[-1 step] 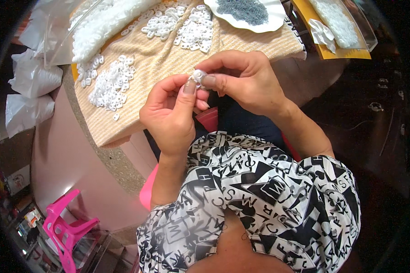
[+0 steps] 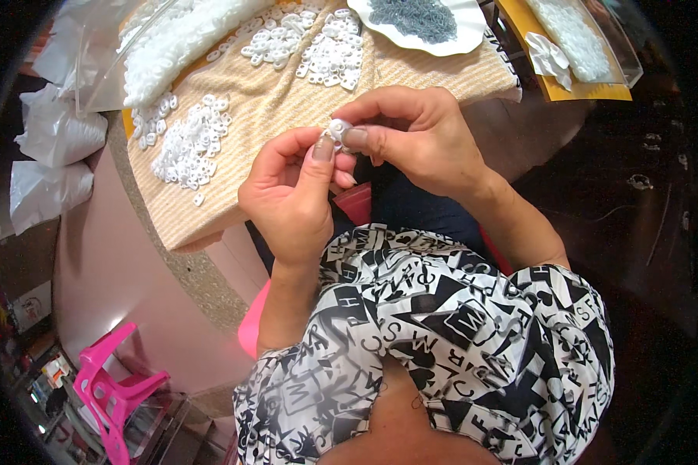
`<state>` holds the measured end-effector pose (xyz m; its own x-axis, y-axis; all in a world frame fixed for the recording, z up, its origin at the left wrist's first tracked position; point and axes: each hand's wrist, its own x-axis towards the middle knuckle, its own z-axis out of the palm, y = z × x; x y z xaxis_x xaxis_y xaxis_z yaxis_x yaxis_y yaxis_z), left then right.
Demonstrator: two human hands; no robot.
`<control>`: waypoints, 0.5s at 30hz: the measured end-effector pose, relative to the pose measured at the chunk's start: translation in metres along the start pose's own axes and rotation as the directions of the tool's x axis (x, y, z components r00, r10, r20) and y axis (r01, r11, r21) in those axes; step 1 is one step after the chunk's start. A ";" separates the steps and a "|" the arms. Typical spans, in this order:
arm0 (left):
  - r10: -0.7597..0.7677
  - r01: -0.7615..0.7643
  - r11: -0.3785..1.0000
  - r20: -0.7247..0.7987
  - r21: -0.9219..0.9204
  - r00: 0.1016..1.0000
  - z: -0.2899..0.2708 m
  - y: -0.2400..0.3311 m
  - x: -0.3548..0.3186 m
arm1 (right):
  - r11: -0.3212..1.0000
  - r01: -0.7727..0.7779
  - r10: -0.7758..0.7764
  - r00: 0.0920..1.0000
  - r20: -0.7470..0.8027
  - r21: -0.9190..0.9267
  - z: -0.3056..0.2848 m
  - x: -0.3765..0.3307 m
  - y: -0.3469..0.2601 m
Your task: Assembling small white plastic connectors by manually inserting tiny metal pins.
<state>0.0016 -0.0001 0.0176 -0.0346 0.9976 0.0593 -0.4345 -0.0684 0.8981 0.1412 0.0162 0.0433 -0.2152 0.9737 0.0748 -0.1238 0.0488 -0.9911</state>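
Observation:
Close together in front of my body, both hands pinch a small white plastic piece between thumbs and fingertips. My left hand grips it from the left and below, its fingers curled. From the right, my right hand presses thumb and forefinger against the same piece. Fingertips cover much of it, so its full shape is hidden. Beyond my left hand, a pile of small white plastic parts with holes lies on the striped beige cloth. Two more groups of such parts lie farther back.
A clear bin of white parts stands at the far left. A white scalloped dish holds small dark grey pieces. At the far right is another clear bin with crumpled paper. A pink plastic stool stands lower left.

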 end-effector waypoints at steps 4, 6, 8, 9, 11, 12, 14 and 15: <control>0.029 -0.030 0.999 0.014 0.034 0.999 0.002 -0.002 -0.001 | 0.997 -0.070 0.071 0.997 -0.016 0.033 -0.002 0.001 -0.001; 0.067 -0.068 0.998 0.047 0.017 0.997 0.002 -0.005 0.001 | 0.998 -0.065 0.066 0.998 -0.025 0.024 -0.004 0.002 0.000; 0.055 -0.055 0.998 0.082 -0.008 0.995 -0.001 -0.006 0.003 | 0.985 -0.146 0.145 0.989 0.019 0.090 -0.006 0.003 0.003; 0.043 -0.039 0.999 0.112 -0.037 0.993 -0.002 -0.006 0.004 | 0.986 -0.142 0.141 0.990 0.015 0.092 -0.006 0.004 0.002; 0.035 -0.030 0.998 0.110 -0.048 0.993 -0.001 -0.004 0.005 | 0.985 -0.158 0.154 0.987 0.052 0.067 -0.008 0.004 -0.002; 0.027 -0.021 0.998 0.106 -0.062 0.994 -0.001 -0.003 0.005 | 0.985 -0.158 0.154 0.987 0.051 0.067 -0.009 0.004 -0.002; 0.021 -0.010 0.996 0.137 -0.083 0.990 -0.002 -0.004 0.006 | 0.983 -0.123 0.113 0.990 0.083 0.133 -0.010 0.005 -0.003; 0.017 0.000 0.995 0.164 -0.104 0.986 -0.003 -0.004 0.006 | 0.983 -0.124 0.113 0.990 0.081 0.133 -0.011 0.006 -0.003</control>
<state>0.0009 0.0063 0.0128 0.1058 0.9838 0.1447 -0.5258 -0.0682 0.8479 0.1507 0.0242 0.0452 -0.3056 0.9517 -0.0295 -0.2244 -0.1021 -0.9691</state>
